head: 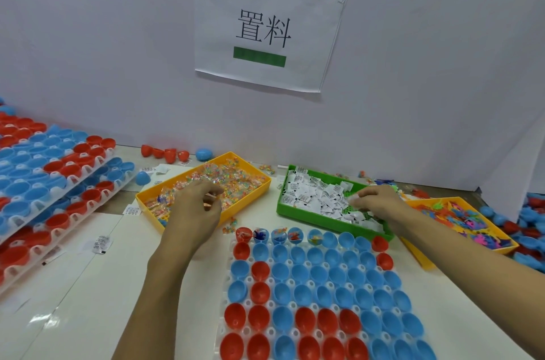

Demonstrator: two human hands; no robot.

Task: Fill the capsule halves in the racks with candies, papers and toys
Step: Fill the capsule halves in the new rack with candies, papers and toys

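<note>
Left hand [196, 206] in candies [224, 180], right hand [376, 200] in papers [312, 194]

rack [312, 294] front | candy tray [259, 186] behind-L | paper tray [283, 206] behind-R

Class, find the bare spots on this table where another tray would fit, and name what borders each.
Roomiest: the white tabletop between the stacked racks and the front rack, below the yellow tray. Crowded: the right side, where green tray and toy tray nearly touch.
</note>
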